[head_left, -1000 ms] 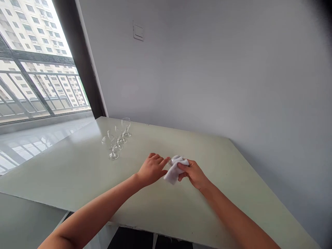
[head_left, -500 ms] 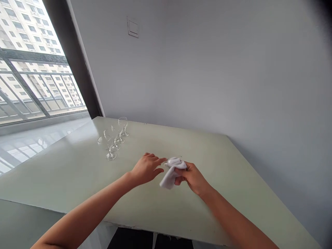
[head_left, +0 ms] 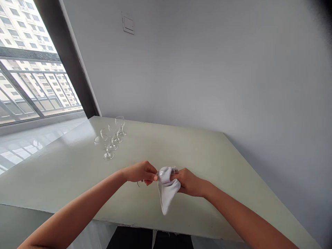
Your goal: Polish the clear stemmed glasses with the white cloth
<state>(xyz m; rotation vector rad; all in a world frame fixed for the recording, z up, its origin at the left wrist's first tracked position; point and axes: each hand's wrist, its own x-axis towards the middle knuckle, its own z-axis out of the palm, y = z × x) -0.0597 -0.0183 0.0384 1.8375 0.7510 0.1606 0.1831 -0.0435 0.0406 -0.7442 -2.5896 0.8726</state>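
White fabric, soft and folded, forms a small cloth [head_left: 169,195] that wraps the bowl of a clear stemmed drinking glass [head_left: 160,176], which lies on its side in the air between the person's two bare hands, above the near half of a pale green, smooth-topped table [head_left: 197,148]. The left hand [head_left: 142,173] has its thumb and fingers closed together on the stem end of the glass, and a thin curved edge, seemingly the foot, shows just below the fingers. The right hand [head_left: 190,182] is clamped on the cloth at the opposite end, by the rim; how far its fingers reach into the bowl is hidden by the folds. One pointed corner of the cloth hangs down below the hands. Farther off to the left, four clear stemmed glasses [head_left: 113,146] stand upright in a slanting row on the table, near one another, the closest pair overlapping in the view. Behind the table rise plain grey walls [head_left: 220,69], with a square white switch plate [head_left: 128,24] on the left one. At the far left, beyond a broad dark post [head_left: 71,62], a metal railing [head_left: 38,73] crosses a bright view of a pale, many-windowed building [head_left: 22,26].
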